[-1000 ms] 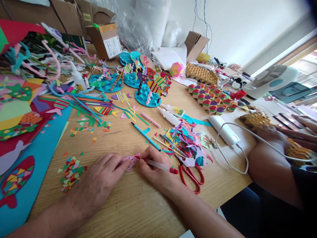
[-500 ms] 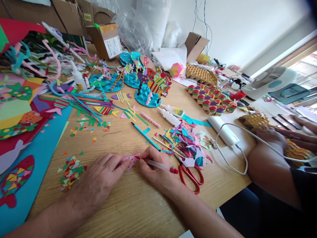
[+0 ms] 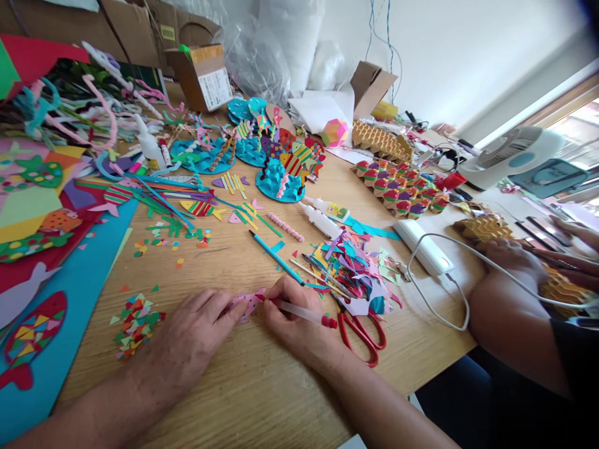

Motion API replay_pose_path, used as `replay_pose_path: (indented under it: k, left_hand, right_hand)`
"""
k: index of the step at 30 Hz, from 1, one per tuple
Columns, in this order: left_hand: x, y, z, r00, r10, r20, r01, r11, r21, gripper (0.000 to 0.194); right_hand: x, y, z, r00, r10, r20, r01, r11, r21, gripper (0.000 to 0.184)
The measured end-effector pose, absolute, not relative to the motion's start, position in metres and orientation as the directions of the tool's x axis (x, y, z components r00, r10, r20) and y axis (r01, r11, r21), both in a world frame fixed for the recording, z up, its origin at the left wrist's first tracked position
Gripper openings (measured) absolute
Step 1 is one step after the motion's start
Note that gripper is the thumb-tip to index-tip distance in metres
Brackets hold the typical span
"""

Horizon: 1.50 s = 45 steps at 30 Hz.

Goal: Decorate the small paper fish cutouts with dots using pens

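My left hand [image 3: 194, 327] rests on the table, its thumb and fingers closed on a small pink paper cutout with dark dots [image 3: 248, 304], which looks like a fish. My right hand [image 3: 292, 315] grips a red pen [image 3: 306, 312] with a translucent barrel, its tip end at the cutout's right side. The fingers partly cover the cutout, and the pen's tip is hard to make out. Left of my left hand lies a heap of tiny paper triangles [image 3: 135, 324]. Red-handled scissors [image 3: 362, 337] lie right of my right hand, beneath paper scraps [image 3: 358, 268]. A blue pen [image 3: 276, 257] lies ahead.
Glue bottles [image 3: 322, 221], blue bases with paper fish [image 3: 281, 181] and painted egg carton [image 3: 397, 187] stand farther back. A white power strip [image 3: 423, 246] with its cable lies to the right, near another person's arm [image 3: 512, 312]. Blue card [image 3: 88, 299] covers the left side.
Both hands keep almost the same pose on the cutout and pen. The whole view has shifted very slightly.
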<state>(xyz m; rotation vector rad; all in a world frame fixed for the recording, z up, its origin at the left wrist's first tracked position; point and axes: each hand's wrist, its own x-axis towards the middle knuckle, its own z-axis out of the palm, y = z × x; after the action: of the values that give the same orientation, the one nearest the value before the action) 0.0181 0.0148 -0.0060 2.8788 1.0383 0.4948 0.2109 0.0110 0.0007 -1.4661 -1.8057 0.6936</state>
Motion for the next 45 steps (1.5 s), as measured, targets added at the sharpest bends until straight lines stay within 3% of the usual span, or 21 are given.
replay_pose_path:
  k: [45]
  left_hand:
    - [0.0181,0.0135,-0.0105,0.717,0.633,0.293,0.615,-0.772,0.163,0.047]
  right_hand:
    - [0.2111,0.0107,0.0035,-0.111,0.984,0.139,0.605,0.177,-0.776,0.009]
